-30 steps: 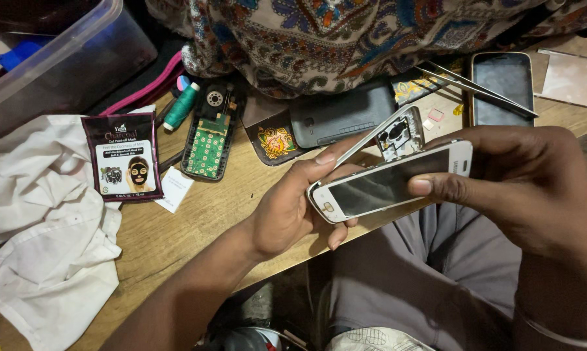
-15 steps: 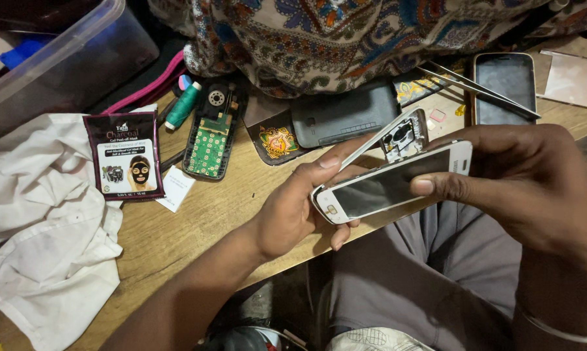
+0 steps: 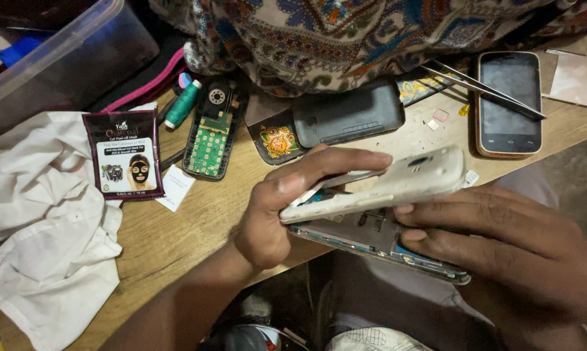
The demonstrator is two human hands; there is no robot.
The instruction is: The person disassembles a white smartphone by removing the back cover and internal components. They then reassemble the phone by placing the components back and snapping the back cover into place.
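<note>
Wooden surface [image 3: 176,234] clutter sits behind; off its near edge my left hand [image 3: 274,214] now pries the white cover [image 3: 397,185] up from the phone [image 3: 378,244], which my right hand [image 3: 501,247] grips closed.

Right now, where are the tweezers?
The tweezers lie at the upper right of the head view, on the wooden table, tips resting over the dark-screened phone, beyond both hands.

A wooden table [image 3: 176,240] bears a white cloth [image 3: 40,221], sachet [image 3: 124,155], circuit board [image 3: 209,140] and dark phone [image 3: 509,104].
</note>
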